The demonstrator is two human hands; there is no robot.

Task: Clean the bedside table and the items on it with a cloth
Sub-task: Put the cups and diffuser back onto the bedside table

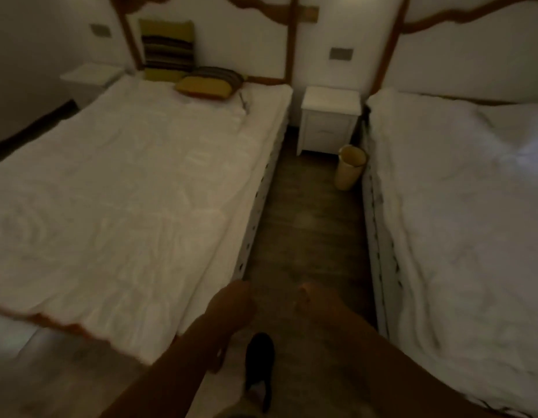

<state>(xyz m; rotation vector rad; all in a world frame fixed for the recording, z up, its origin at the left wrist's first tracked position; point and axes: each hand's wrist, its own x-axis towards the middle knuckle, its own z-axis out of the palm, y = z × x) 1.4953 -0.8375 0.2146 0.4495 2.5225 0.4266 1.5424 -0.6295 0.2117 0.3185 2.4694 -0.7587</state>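
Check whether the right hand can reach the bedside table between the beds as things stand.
Probably not yet. The right hand hangs well short of the bedside table at the aisle's far end. The floor between looks free; only a bin stands beside its front corner.

Head camera faces forward and down, bedside table [330, 101] far ahead.

Dim, warm light, brightest on the far wall [352, 22] above the bedside table [330, 98]; everything softly blurred, edges bowed.
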